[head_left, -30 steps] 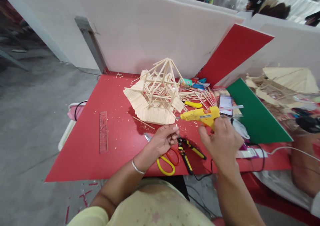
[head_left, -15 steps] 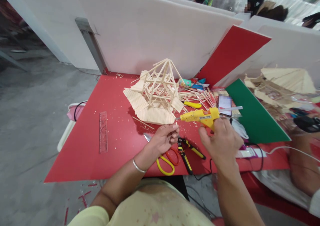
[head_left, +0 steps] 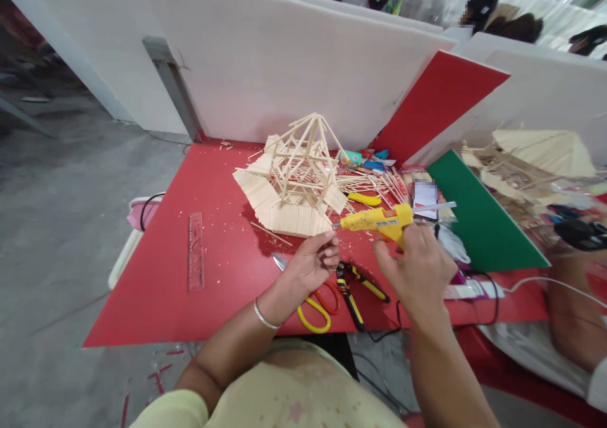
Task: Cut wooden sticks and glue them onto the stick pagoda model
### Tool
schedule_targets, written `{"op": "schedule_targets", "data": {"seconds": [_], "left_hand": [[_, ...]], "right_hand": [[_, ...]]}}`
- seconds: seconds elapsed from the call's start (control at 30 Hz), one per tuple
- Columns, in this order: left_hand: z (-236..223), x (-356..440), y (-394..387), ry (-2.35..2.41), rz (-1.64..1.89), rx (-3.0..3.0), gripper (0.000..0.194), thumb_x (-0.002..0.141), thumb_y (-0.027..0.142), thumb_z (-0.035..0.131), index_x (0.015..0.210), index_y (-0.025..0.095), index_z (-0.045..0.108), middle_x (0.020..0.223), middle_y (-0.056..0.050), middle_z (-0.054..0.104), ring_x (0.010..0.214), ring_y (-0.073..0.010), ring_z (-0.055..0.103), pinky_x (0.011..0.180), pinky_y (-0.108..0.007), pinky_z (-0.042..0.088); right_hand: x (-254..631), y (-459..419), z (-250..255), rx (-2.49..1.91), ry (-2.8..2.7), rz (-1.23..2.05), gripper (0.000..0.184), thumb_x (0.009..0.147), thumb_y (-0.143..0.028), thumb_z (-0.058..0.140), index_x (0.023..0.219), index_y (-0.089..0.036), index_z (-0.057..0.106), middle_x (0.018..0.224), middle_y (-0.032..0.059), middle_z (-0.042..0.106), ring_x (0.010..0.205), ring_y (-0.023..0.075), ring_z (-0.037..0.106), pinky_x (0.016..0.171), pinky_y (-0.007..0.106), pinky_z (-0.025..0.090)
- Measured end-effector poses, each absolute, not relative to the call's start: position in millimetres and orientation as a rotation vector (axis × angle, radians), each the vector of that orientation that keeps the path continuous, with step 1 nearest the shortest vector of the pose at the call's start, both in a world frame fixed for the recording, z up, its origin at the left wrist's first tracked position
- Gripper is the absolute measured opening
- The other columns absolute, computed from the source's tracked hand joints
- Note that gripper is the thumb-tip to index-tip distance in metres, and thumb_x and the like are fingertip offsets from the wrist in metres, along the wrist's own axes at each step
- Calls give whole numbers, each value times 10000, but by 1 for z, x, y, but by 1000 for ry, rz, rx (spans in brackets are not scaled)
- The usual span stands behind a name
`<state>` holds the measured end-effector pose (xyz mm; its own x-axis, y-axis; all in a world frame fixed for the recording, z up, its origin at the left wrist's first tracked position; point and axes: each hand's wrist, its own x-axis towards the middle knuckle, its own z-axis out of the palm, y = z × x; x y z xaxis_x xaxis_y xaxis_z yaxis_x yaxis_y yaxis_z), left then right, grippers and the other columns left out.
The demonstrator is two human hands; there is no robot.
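My right hand (head_left: 420,257) is wrapped round a yellow hot glue gun (head_left: 379,220), with a pale glue stick (head_left: 436,205) poking out of its back. The gun's nozzle points left, close to the fingertips of my left hand (head_left: 315,260). Those fingers are pinched on what looks like a short piece of wooden stick, mostly hidden. Just beyond them stands a wooden stick model (head_left: 296,219), an open pointed frame with sloping panels of sticks laid side by side. Scissors (head_left: 313,311) and black-and-yellow pliers (head_left: 351,295) lie beneath my hands.
A clear ruler (head_left: 195,251) lies on the red tabletop (head_left: 156,276). Loose sticks (head_left: 365,184), a yellow-handled tool (head_left: 364,198) and a phone (head_left: 425,198) are at the right. A green board (head_left: 488,219) separates another stick model (head_left: 535,156) and a person's arm (head_left: 576,308). Behind rises a white partition (head_left: 284,61).
The glue gun's nozzle and my left fingertips have come slightly closer together. The view has shifted a little; the model and tools have stayed in place.
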<state>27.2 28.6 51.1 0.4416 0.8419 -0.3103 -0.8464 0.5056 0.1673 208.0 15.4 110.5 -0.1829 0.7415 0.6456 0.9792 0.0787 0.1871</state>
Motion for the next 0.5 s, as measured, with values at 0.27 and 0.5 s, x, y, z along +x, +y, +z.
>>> {"op": "schedule_targets", "data": {"seconds": [0.27, 0.5], "left_hand": [[56, 25, 28, 377, 1040, -66, 213, 690, 129, 800, 808, 99, 625, 745, 1, 575, 526, -13, 401, 430, -125, 314], [51, 24, 28, 369, 1029, -63, 174, 682, 90, 777, 778, 87, 633, 730, -10, 567, 542, -22, 392, 431, -133, 307]], "right_hand": [[208, 15, 111, -1684, -1959, -846, 249, 868, -433, 564, 878, -184, 565, 770, 26, 555, 652, 155, 462, 560, 271, 261], [207, 15, 108, -1732, -1942, -805, 249, 841, -427, 570, 892, -183, 578, 783, 35, 549, 653, 155, 451, 561, 275, 241]]}}
